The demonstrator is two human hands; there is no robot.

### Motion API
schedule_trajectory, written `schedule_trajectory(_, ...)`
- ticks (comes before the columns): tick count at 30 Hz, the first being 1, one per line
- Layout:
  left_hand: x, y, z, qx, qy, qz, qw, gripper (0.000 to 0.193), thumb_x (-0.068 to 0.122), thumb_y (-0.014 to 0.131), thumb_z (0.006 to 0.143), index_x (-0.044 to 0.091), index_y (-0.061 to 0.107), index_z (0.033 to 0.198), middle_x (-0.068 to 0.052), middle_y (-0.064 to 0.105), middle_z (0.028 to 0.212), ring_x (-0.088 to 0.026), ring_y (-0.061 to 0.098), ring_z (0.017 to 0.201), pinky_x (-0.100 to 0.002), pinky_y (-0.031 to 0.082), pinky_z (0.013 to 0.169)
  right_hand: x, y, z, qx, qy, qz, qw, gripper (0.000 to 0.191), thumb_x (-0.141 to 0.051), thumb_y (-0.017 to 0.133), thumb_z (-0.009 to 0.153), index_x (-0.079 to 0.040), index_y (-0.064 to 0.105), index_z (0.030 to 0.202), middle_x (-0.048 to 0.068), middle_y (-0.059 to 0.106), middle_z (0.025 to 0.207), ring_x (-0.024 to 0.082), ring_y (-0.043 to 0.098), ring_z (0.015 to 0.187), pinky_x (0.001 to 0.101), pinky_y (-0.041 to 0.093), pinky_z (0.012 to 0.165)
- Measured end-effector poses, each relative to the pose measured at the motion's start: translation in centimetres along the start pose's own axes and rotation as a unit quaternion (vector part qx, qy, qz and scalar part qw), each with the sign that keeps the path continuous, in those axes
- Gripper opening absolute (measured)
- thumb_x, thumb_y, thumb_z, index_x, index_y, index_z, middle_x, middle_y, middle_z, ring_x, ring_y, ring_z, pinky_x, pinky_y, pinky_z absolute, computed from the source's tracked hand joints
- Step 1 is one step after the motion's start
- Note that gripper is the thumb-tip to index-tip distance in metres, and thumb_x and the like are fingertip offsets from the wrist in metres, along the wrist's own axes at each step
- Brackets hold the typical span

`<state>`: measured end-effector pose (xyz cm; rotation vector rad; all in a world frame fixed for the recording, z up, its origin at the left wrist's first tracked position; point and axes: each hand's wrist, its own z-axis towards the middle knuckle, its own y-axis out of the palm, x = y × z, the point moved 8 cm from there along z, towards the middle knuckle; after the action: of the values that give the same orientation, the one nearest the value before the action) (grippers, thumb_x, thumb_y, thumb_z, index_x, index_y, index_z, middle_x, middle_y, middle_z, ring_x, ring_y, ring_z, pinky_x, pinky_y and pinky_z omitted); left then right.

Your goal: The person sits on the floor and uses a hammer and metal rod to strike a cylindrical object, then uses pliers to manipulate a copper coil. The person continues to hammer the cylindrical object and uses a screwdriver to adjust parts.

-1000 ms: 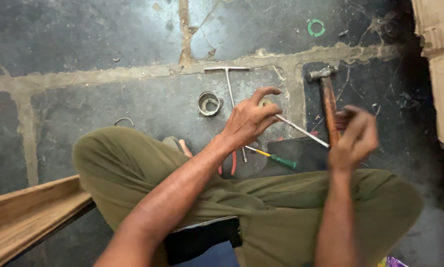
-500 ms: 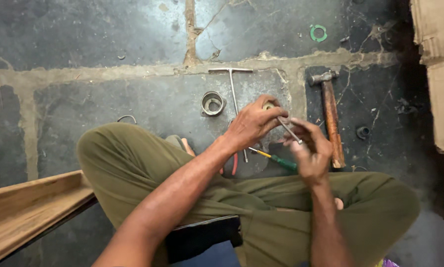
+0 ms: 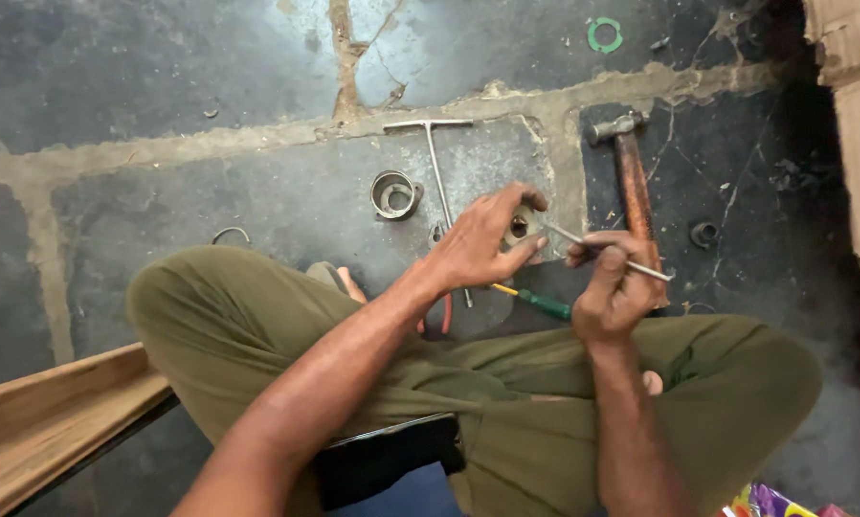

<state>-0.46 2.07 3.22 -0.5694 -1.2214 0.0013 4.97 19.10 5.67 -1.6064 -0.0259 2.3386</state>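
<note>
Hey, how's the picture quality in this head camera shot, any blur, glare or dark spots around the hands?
Head view: even, soft light, no harsh glare; left hand and right hand look sharp, as does the thin metal rod. The small ring part sits partly shaded by the fingers. The floor's right edge falls into deep shadow; wide-angle bending shows at the borders.

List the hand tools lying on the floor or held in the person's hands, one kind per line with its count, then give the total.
Hammer, wooden handle: 1
T-handle wrench: 1
Green-handled screwdriver: 1
Red-handled pliers, mostly hidden by the left hand and its arm: 1
Thin metal rod, held in the right hand: 1
Total: 5
</note>
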Motion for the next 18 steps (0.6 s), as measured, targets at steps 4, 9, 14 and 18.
schedule_trajectory(4, 0.4, 0.1, 0.0, -0.011, 0.021, 0.004, 1.0, 0.04, 0.024, 0.073, 0.091, 0.006, 0.054, 0.122, -0.013, 0.068, 0.109, -0.032, 0.071, 0.095, -0.044, 0.053, 0.086, 0.0, 1.7, -0.1, -0.068, -0.011, -0.023, 0.997, 0.028, -0.019, 0.049, 0.116, 0.006, 0.06, 0.111, 0.013, 0.068, 0.094, 0.017, 0.069, 0.08, 0.0297, 0.057, 0.075)
schedule_trajectory(9, 0.7, 0.1, -0.1, -0.027, 0.033, -0.021, 0.999, 0.031, 0.023, 0.067, 0.097, 0.007, 0.056, 0.122, -0.012, 0.066, 0.11, -0.031, 0.072, 0.097, -0.043, 0.056, 0.085, 0.3, 2.1, 0.4, -0.069, -0.003, -0.025, 0.997, 0.026, -0.018, 0.052, 0.115, 0.005, 0.062, 0.109, 0.011, 0.068, 0.094, 0.017, 0.068, 0.079, 0.0296, 0.056, 0.073)
schedule_trajectory(14, 1.6, 0.5, -0.5, -0.053, 0.091, 0.053, 0.993, 0.024, 0.024, 0.066, 0.1, 0.011, 0.062, 0.119, -0.013, 0.061, 0.12, -0.036, 0.068, 0.097, -0.045, 0.055, 0.084, -1.4, 2.5, 0.8, -0.094, -0.032, -0.073, 0.992, 0.023, -0.019, 0.056, 0.113, 0.001, 0.064, 0.106, 0.011, 0.067, 0.094, 0.019, 0.069, 0.079, 0.0294, 0.055, 0.073)
schedule_trajectory(18, 2.0, 0.4, -0.5, -0.042, 0.123, 0.099, 0.987, 0.025, 0.023, 0.065, 0.097, 0.013, 0.063, 0.12, -0.012, 0.062, 0.12, -0.035, 0.068, 0.095, -0.046, 0.054, 0.084, -3.4, 2.9, 1.0, -0.111, -0.093, -0.102, 0.984, 0.029, -0.025, 0.056, 0.113, 0.002, 0.065, 0.109, 0.015, 0.066, 0.097, 0.024, 0.068, 0.086, 0.0334, 0.054, 0.077)
